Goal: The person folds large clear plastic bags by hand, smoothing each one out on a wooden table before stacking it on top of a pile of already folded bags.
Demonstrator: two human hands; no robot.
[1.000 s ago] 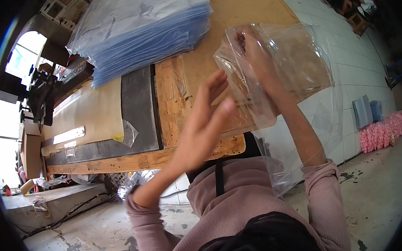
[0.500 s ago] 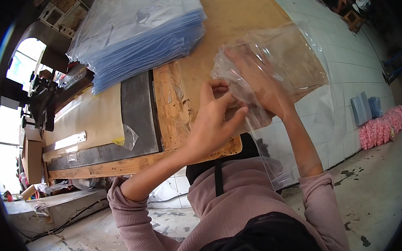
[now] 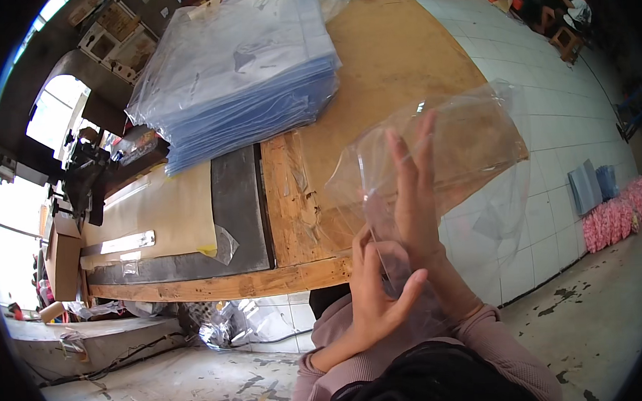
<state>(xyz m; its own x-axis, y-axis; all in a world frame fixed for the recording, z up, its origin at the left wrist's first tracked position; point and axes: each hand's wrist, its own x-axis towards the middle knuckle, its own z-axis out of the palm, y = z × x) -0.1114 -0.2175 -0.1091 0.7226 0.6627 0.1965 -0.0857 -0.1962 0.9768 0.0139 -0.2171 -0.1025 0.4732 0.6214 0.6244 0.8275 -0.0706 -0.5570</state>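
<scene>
Table (image 3: 290, 243): 1 | plastic stack (image 3: 248, 87): 1 | clear film (image 3: 475, 128): 1 | right hand (image 3: 416, 213): grip wide | left hand (image 3: 378, 300): can't tell

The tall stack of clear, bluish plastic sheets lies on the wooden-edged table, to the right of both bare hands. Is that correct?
Only the side is wrong: the head view shows the tall stack of clear, bluish plastic sheets on the wooden-edged table, to the left of the bare left hand and the bare right hand.
</scene>
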